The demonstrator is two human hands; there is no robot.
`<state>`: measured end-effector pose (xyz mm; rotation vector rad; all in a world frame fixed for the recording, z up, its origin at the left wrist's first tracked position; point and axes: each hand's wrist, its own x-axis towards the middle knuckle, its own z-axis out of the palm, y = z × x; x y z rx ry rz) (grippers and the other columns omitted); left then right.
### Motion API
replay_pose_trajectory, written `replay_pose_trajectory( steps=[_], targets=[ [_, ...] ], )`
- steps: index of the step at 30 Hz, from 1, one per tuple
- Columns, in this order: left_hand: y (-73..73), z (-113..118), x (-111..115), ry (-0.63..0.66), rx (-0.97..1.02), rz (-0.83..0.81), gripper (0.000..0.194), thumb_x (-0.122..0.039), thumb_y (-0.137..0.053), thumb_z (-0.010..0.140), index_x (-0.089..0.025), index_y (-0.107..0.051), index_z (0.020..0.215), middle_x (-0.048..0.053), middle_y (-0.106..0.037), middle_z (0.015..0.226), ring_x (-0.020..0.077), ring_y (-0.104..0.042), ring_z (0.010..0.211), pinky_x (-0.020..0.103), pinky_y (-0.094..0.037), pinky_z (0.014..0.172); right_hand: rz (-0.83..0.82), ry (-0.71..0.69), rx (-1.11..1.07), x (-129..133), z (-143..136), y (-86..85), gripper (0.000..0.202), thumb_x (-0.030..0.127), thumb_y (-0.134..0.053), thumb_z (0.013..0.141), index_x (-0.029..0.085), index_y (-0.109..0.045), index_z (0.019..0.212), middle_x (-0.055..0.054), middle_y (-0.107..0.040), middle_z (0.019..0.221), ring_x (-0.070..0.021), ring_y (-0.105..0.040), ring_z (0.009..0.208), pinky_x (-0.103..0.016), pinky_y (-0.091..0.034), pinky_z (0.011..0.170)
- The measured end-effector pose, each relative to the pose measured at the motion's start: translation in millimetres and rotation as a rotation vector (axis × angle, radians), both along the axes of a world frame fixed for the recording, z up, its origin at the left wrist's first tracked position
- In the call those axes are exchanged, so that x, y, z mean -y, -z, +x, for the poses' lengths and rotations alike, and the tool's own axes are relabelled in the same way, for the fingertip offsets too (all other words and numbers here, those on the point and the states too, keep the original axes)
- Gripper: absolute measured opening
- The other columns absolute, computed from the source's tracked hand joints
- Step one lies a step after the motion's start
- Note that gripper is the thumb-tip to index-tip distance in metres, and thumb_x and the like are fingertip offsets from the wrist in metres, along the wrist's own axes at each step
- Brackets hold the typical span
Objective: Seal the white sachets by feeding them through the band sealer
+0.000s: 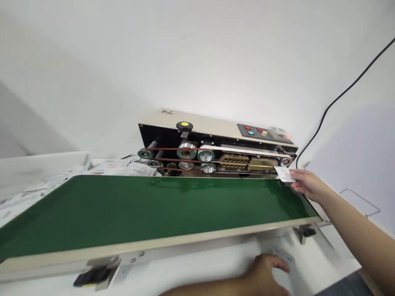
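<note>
My right hand (307, 184) pinches a small white packet (284, 174) by its right side. The packet's far edge reaches the right end of the sealing machine (216, 127), beside the rollers and belts, above the green conveyor belt (173, 205). At the bottom, in front of the conveyor, my left hand (268, 273) has its thumb and fingers curved around a pale packet (286, 263) lying on the white surface; part of this hand is cut off by the frame's lower edge.
White packets (129, 168) are heaped in a white bin (43, 158) at the left end of the conveyor. A black cable (327, 107) runs down the wall at the right. Black knobs (92, 276) stick out below the conveyor's front edge.
</note>
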<state>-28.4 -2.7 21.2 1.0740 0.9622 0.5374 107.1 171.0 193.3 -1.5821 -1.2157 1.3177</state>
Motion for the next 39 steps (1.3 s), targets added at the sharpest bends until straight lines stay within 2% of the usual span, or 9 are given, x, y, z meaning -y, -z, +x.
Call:
replay_pose_trajectory(
  steps=[6,9,13,15,17,19,25,34,39],
  targets=[
    [-6.3,-2.4,1.7,0.012,0.030,-0.027,0.063,-0.013,-0.076,0.038,-0.019,-0.065,0.100,-0.006,-0.047,0.060,0.0093,-0.042,0.055,0.025,-0.038,0.058,-0.020,-0.041,0.032,3.7,-4.5,2.8,0.015,0.007,-0.048,0.088,0.013,-0.049,0.101,-0.005,-0.058,0.066,-0.0141,-0.058,0.050,-0.017,-0.052,0.041],
    [-2.1,-0.8,1.3,0.009,0.057,-0.059,0.066,-0.014,-0.077,0.037,-0.018,-0.064,0.102,-0.006,-0.047,0.059,0.0098,-0.043,0.054,0.025,-0.038,0.056,0.138,0.020,0.241,14.9,-1.5,0.2,0.025,0.015,-0.057,0.083,0.016,-0.050,0.107,-0.005,-0.059,0.071,-0.0167,-0.059,0.056,-0.021,-0.051,0.045],
    [1.7,0.5,0.1,0.015,0.043,-0.062,0.065,-0.013,-0.075,0.038,-0.020,-0.064,0.101,-0.006,-0.048,0.060,0.0109,-0.044,0.054,0.026,-0.038,0.056,0.600,0.153,0.646,71.7,7.7,-9.6,0.031,0.032,-0.062,0.076,0.023,-0.057,0.105,-0.004,-0.060,0.078,-0.0213,-0.058,0.065,-0.026,-0.049,0.052],
    [0.1,0.0,-0.3,0.010,0.015,-0.077,0.065,-0.012,-0.073,0.038,-0.021,-0.064,0.102,-0.005,-0.050,0.063,0.0118,-0.046,0.056,0.027,-0.039,0.057,0.694,0.069,0.638,113.7,10.4,-5.3,0.027,0.043,-0.062,0.073,0.025,-0.062,0.093,-0.005,-0.058,0.073,-0.0231,-0.056,0.063,-0.029,-0.048,0.054],
    [-3.2,-0.9,-0.4,-0.006,0.012,-0.058,0.062,-0.013,-0.073,0.039,-0.021,-0.065,0.100,-0.003,-0.055,0.071,0.0137,-0.049,0.062,0.028,-0.041,0.060,0.674,-0.165,0.652,153.1,9.6,11.3,0.026,0.051,-0.062,0.072,0.026,-0.062,0.076,-0.006,-0.056,0.068,-0.0245,-0.055,0.063,-0.030,-0.047,0.054],
    [-7.0,-1.6,-0.1,-0.013,0.024,-0.030,0.060,-0.016,-0.074,0.039,-0.020,-0.065,0.098,0.000,-0.060,0.080,0.0163,-0.053,0.069,0.028,-0.042,0.064,0.623,-0.297,0.720,182.3,5.9,38.6,0.028,0.053,-0.058,0.075,0.026,-0.062,0.078,-0.007,-0.056,0.071,-0.0253,-0.054,0.065,-0.030,-0.046,0.051],
    [-13.5,0.6,2.9,-0.029,0.072,0.044,0.051,-0.019,-0.071,0.044,-0.015,-0.065,0.094,0.000,-0.062,0.075,0.0171,-0.055,0.071,0.028,-0.043,0.066,0.440,-0.328,0.834,211.2,4.1,114.4,0.030,0.050,-0.054,0.077,0.023,-0.064,0.088,-0.007,-0.056,0.078,-0.0261,-0.055,0.072,-0.030,-0.047,0.053],
    [-15.2,1.5,5.9,-0.015,0.136,-0.095,0.057,-0.012,-0.067,0.042,-0.012,-0.056,0.098,0.000,-0.061,0.073,0.0139,-0.053,0.065,0.025,-0.040,0.060,0.168,-0.159,0.501,224.8,17.9,134.0,0.036,0.039,-0.052,0.073,0.018,-0.060,0.101,-0.007,-0.059,0.088,-0.0219,-0.055,0.071,-0.029,-0.047,0.062],
    [-13.1,-0.4,5.0,0.027,0.142,-0.052,0.054,-0.018,-0.070,0.045,-0.015,-0.059,0.098,-0.003,-0.057,0.070,0.0112,-0.050,0.061,0.024,-0.039,0.058,0.034,-0.166,0.156,219.8,22.2,137.6,0.023,0.035,-0.054,0.069,0.016,-0.058,0.083,-0.002,-0.059,0.072,-0.0201,-0.055,0.066,-0.026,-0.043,0.058]
  ],
)
